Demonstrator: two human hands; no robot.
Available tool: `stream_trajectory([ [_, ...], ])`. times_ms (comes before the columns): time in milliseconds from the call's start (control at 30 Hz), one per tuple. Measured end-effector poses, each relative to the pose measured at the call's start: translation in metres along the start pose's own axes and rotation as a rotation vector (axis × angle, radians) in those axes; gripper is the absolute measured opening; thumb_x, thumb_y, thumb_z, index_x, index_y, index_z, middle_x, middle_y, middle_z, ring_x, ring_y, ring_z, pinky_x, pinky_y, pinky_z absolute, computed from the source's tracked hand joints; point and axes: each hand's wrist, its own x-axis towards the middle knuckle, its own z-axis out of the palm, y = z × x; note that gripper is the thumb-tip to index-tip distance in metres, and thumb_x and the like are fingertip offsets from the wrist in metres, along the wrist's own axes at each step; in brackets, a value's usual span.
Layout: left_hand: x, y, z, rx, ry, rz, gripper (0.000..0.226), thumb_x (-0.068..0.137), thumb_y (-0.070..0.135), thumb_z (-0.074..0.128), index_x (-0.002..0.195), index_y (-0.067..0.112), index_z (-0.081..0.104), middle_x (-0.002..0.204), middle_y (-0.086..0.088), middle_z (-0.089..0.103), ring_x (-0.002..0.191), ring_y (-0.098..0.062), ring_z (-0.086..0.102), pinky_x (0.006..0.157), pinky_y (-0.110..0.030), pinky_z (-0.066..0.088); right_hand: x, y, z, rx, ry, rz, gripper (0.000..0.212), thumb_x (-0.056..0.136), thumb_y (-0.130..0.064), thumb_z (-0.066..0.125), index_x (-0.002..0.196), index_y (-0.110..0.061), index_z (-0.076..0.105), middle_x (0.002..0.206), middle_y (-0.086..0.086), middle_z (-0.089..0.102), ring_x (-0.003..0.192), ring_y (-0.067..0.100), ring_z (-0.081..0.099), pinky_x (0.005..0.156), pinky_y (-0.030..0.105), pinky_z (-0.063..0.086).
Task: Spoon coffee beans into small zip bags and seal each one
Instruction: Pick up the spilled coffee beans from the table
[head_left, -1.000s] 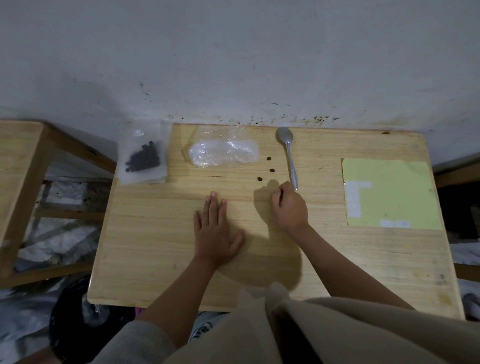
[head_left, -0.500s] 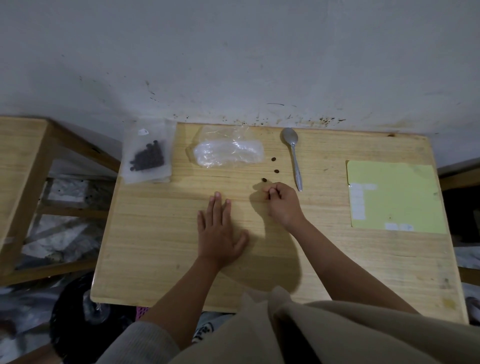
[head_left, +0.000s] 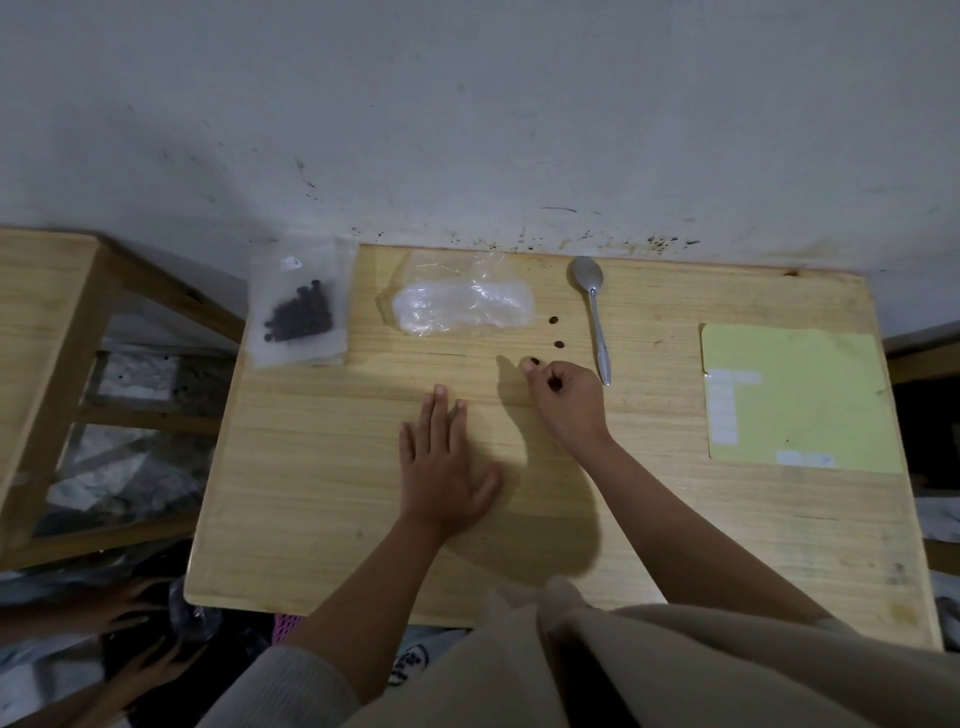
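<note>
A person looks down at a wooden counter (head_left: 322, 499) set against a pale wall (head_left: 467, 114).

The left hand (head_left: 441, 462) lies flat on the counter near the middle, palm down, fingers straight and close together pointing toward the wall, thumb spread out to the right. Its grip is released and it holds nothing. The forearm runs back toward the body, with a light sleeve at the elbow.

The right hand (head_left: 563, 397) is just to the right and a little farther forward, fingers curled in. A dark bean (head_left: 556, 384) shows inside the curl, so the grip is clenched on it. The fingertips point left, touching or almost touching a loose bean (head_left: 534, 361) on the counter. The right forearm crosses the counter diagonally from the lower right.

Two more beans (head_left: 559, 344) lie beyond, between a crumpled clear plastic bundle (head_left: 462, 306) and a metal spoon (head_left: 595, 317). The spoon lies free, bowl toward the wall, handle end just beside the right hand.

At the far left corner, a small zip bag (head_left: 298, 312) holding dark beans overhangs the counter's edge. A yellow sheet (head_left: 800, 400) lies on the right side, well apart from the hands.
</note>
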Motion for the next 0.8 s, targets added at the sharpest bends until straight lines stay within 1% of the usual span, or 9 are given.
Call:
stream_trajectory([
  [67, 0.0, 0.0, 0.0, 0.003, 0.001, 0.0, 0.087, 0.078, 0.063, 0.042, 0.143, 0.005, 0.033, 0.155, -0.018, 0.02, 0.143, -0.032, 0.017, 0.107, -0.059, 0.023, 0.0, 0.001, -0.001, -0.13, 0.06, -0.115, 0.04, 0.086, -0.03, 0.067, 0.054, -0.007, 0.061, 0.046, -0.005, 0.049, 0.045, 0.007, 0.04, 0.049, 0.023, 0.033],
  [133, 0.0, 0.0, 0.0, 0.005, -0.001, -0.001, 0.088, 0.078, 0.063, 0.043, 0.143, 0.005, 0.033, 0.155, -0.018, 0.02, 0.143, -0.032, 0.016, 0.107, -0.059, 0.022, 0.001, 0.001, -0.001, -0.231, 0.103, -0.173, 0.028, 0.084, -0.03, 0.069, 0.072, -0.005, 0.074, 0.058, 0.005, 0.061, 0.055, 0.012, 0.048, 0.052, 0.022, 0.034],
  [233, 0.001, 0.0, 0.0, 0.01, -0.012, -0.004, 0.088, 0.078, 0.063, 0.043, 0.144, 0.006, 0.032, 0.155, -0.018, 0.02, 0.144, -0.032, 0.017, 0.107, -0.059, 0.023, 0.006, -0.003, -0.002, -0.29, 0.09, -0.132, 0.024, 0.084, -0.028, 0.068, 0.092, -0.007, 0.075, 0.079, 0.014, 0.067, 0.074, 0.023, 0.06, 0.066, 0.033, 0.047],
  [300, 0.001, 0.0, 0.0, 0.011, -0.018, -0.005, 0.088, 0.078, 0.063, 0.042, 0.144, 0.006, 0.031, 0.156, -0.018, 0.019, 0.144, -0.032, 0.017, 0.107, -0.059, 0.023, 0.01, -0.006, -0.001, -0.337, 0.045, -0.116, 0.024, 0.087, -0.027, 0.065, 0.09, -0.006, 0.074, 0.078, 0.013, 0.064, 0.075, 0.026, 0.059, 0.067, 0.036, 0.048],
  [367, 0.001, 0.0, 0.0, 0.009, -0.021, -0.007, 0.088, 0.078, 0.063, 0.043, 0.144, 0.007, 0.031, 0.155, -0.018, 0.019, 0.143, -0.032, 0.017, 0.107, -0.059, 0.024, 0.013, -0.007, 0.001, -0.407, 0.011, -0.107, 0.026, 0.09, -0.027, 0.06, 0.085, -0.005, 0.072, 0.074, 0.009, 0.057, 0.073, 0.025, 0.056, 0.06, 0.03, 0.039],
  [500, 0.0, 0.001, 0.0, -0.001, -0.02, -0.017, 0.087, 0.077, 0.062, 0.042, 0.143, 0.006, 0.033, 0.155, -0.019, 0.021, 0.143, -0.033, 0.02, 0.106, -0.061, 0.025, 0.018, -0.003, 0.006, -0.463, 0.006, -0.126, 0.024, 0.092, -0.023, 0.055, 0.088, -0.006, 0.07, 0.085, 0.011, 0.062, 0.078, 0.025, 0.058, 0.06, 0.025, 0.03],
  [633, 0.008, 0.013, -0.003, -0.025, -0.027, -0.066, 0.085, 0.076, 0.064, 0.043, 0.136, 0.004, 0.04, 0.152, -0.022, 0.027, 0.14, -0.038, 0.026, 0.103, -0.065, 0.024, 0.018, -0.004, 0.005, -0.369, 0.089, -0.131, 0.021, 0.093, -0.014, 0.049, 0.087, 0.001, 0.062, 0.077, 0.01, 0.059, 0.069, 0.022, 0.053, 0.059, 0.027, 0.034],
  [733, 0.026, 0.027, -0.004, -0.028, -0.021, -0.04, 0.082, 0.076, 0.059, 0.044, 0.134, 0.002, 0.043, 0.151, -0.022, 0.029, 0.139, -0.039, 0.028, 0.102, -0.066, 0.025, 0.013, -0.004, 0.0, -0.295, 0.201, -0.127, 0.032, 0.097, -0.015, 0.037, 0.079, 0.002, 0.058, 0.062, 0.008, 0.05, 0.057, 0.02, 0.045, 0.051, 0.027, 0.031],
  [800, 0.038, 0.033, -0.003, -0.032, -0.014, 0.007, 0.078, 0.077, 0.054, 0.044, 0.133, 0.001, 0.044, 0.15, -0.023, 0.029, 0.14, -0.038, 0.027, 0.102, -0.066, 0.026, 0.011, -0.003, -0.005, -0.281, 0.207, -0.147, 0.038, 0.098, -0.017, 0.036, 0.075, 0.003, 0.059, 0.059, 0.013, 0.054, 0.052, 0.023, 0.046, 0.049, 0.025, 0.028],
])
